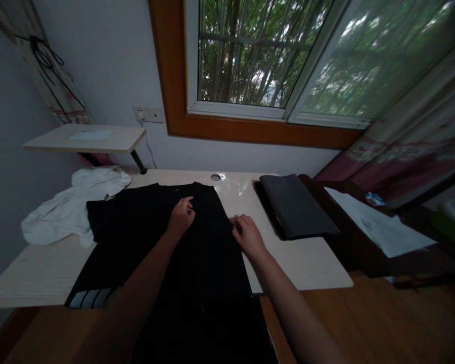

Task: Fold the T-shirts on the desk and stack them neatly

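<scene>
A black T-shirt (pixel 208 242) lies spread over the desk, its collar toward the wall and its lower part at the near edge. Its right side runs in a straight edge, while a short sleeve sticks out at the left. Pale grey stripes show on its lower left corner. My left hand (pixel 181 216) is over the shirt just below the collar, fingers curled; anything in them is lost against the dark cloth. At the shirt's right edge, my right hand (pixel 248 233) has its thumb and fingers closed on the black fabric.
A crumpled white garment (pixel 56 210) lies left of the shirt, below a small raised shelf (pixel 117 141). Dark grey folders (pixel 296 205) lie on the desk (pixel 303 268) at right. Beyond them, a paper sheet (pixel 375 222) rests on a dark surface. A window (pixel 265 60) is ahead.
</scene>
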Demonstrator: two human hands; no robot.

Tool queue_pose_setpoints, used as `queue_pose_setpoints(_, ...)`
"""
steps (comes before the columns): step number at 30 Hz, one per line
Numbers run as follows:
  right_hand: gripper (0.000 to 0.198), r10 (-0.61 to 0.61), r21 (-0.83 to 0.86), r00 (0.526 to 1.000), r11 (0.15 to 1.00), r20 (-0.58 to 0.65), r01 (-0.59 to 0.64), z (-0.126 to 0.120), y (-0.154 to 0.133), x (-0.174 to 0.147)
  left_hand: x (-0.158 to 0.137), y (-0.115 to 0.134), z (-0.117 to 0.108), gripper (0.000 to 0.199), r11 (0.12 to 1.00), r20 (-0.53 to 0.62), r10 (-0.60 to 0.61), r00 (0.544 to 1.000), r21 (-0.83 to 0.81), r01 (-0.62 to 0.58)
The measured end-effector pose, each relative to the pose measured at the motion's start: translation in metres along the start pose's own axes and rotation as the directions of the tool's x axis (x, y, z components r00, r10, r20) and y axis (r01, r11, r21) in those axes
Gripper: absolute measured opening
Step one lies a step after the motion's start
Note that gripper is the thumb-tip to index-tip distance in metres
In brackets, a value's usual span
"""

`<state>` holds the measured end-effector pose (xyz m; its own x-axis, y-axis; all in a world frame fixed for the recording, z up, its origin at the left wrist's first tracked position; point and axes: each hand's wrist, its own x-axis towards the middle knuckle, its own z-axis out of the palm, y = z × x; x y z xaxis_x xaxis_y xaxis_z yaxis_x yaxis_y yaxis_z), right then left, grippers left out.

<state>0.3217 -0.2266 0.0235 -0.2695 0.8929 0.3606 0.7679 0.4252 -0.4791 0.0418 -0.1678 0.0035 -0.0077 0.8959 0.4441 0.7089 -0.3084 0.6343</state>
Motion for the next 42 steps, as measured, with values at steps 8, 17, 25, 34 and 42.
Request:
queue_pose_setpoints(8,0.044,-0.076,0.016,0.997,0.997,-0.013,0.076,0.001,-0.002,-0.002,-0.007,0.01,-0.008,0.043,0.976,0.04,0.159,0.986,0.141,-0.164)
queue_pose_setpoints(17,0.052,-0.181,0.081,0.984,0.98,-0.004,0.181,0.005,-0.009,0.01,-0.009,0.011,-0.001,0.036,0.922,0.178,0.243,0.954,0.263,-0.284)
queue_pose_setpoints(25,0.054,-0.147,-0.192,0.96,0.962,0.239,0.195,0.049,-0.04,0.064,-0.009,0.008,0.002,0.042,0.907,0.193,0.249,0.949,0.298,-0.298)
queue_pose_setpoints(34,0.064,0.055,-0.293,0.978,0.956,0.203,0.007,0.083,-0.037,0.111,-0.003,0.001,0.002,0.042,0.95,0.093,0.163,0.982,0.254,-0.182)
queue_pose_setpoints(42,0.065,0.053,-0.303,0.983,0.953,0.175,0.003,0.08,-0.037,0.106,-0.009,0.006,-0.006,0.044,0.94,0.176,0.116,0.977,0.298,-0.166)
